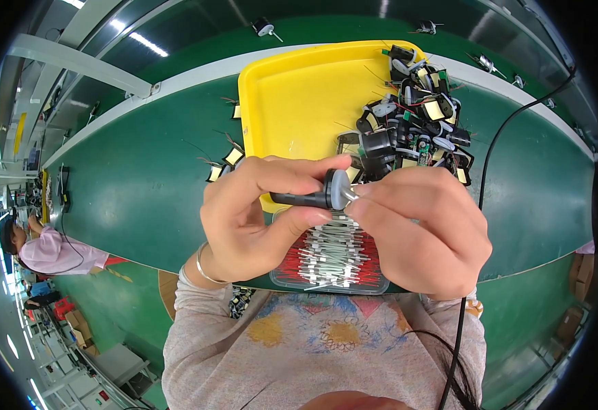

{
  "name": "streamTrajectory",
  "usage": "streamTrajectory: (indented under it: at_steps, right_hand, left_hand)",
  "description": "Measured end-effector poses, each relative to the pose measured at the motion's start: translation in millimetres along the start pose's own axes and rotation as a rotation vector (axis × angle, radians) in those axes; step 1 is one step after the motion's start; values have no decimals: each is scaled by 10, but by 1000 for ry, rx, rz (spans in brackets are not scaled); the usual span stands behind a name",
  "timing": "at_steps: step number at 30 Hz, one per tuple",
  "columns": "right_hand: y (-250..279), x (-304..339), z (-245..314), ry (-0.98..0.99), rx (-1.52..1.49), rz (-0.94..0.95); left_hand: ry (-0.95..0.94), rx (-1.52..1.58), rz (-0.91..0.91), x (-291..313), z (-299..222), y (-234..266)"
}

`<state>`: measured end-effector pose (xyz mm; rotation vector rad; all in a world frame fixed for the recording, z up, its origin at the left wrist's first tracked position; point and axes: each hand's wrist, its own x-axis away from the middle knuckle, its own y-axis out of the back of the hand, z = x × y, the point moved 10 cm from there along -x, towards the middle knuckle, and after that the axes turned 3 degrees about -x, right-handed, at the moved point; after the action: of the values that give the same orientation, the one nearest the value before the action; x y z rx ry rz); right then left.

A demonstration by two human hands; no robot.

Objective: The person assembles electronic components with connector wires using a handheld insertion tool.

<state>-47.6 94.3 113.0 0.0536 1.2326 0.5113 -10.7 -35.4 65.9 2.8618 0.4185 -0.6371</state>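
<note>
My left hand (244,215) holds a black plastic part (306,199) between thumb and fingers, in front of my chest. The part has a stem pointing left and a round grey rim (340,189) facing right. My right hand (430,229) is closed in a pinch on a small silvery piece (350,195) at the middle of that rim; its far end is hidden by my fingertips. Beneath my hands sits a clear plastic box (333,287) full of thin white pieces with red ends.
Beyond my hands a yellow tray (247,96) holds a heap of black housings (415,113) with wires on its right side. More wired parts (233,156) lie left of it on the green table (141,191). A black cable (494,147) hangs at right. A person in pink (56,251) works far left.
</note>
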Motion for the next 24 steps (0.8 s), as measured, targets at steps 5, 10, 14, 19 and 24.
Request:
streamTrajectory:
  at_steps: [5, 10, 14, 19, 24]
  right_hand:
    - [3, -2, -180, -80, -178, 35]
    - [-81, 37, -273, -168, -322, 18]
    - [-50, 46, -248, -166, -223, -19]
    - [-131, 77, -537, -254, -344, -19]
    - [-132, -26, -480, -151, 36, 101]
  left_hand:
    - [13, -51, 74, -39, -9, 1]
    - [75, 118, 105, -38, 71, -13]
    - [67, -63, 62, -30, 18, 3]
    - [-10, -267, 63, -95, 12, -8]
    - [-47, -404, 85, -164, 56, -2]
